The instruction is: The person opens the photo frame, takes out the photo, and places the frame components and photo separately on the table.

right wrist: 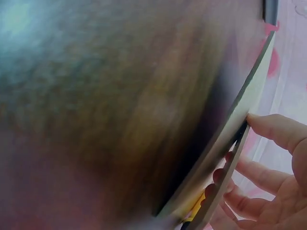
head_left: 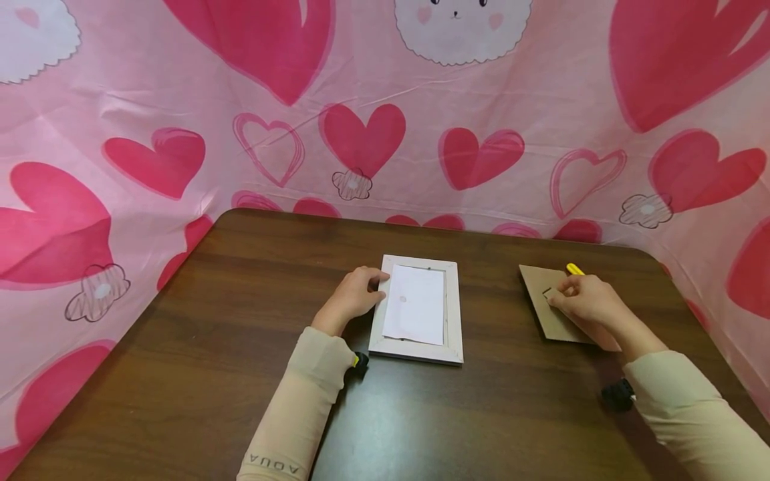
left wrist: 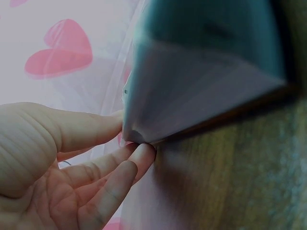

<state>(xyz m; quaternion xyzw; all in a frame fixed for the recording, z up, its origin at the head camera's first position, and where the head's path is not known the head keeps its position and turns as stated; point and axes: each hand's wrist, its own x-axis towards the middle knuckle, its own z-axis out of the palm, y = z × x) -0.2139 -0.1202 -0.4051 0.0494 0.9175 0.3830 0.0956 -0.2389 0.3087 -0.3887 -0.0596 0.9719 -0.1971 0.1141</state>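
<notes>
A white picture frame [head_left: 454,304] lies face down on the table, a white paper sheet [head_left: 415,314] inside its opening. My left hand [head_left: 355,294] pinches the frame's left side, with the thumb and fingers on either side of its edge in the left wrist view. To the right, my right hand [head_left: 592,304] holds a brown backing board [head_left: 535,284] by its fold-out stand leg [right wrist: 218,194]. In the right wrist view the fingertips [right wrist: 218,175] curl round the leg, between it and the board, which tilts above the table.
Just beyond the backing board shows the end of a yellow-handled tool [head_left: 574,268], mostly hidden. The dark wooden table [head_left: 252,267] ends at a pink heart-patterned cloth [head_left: 373,67] behind and at both sides.
</notes>
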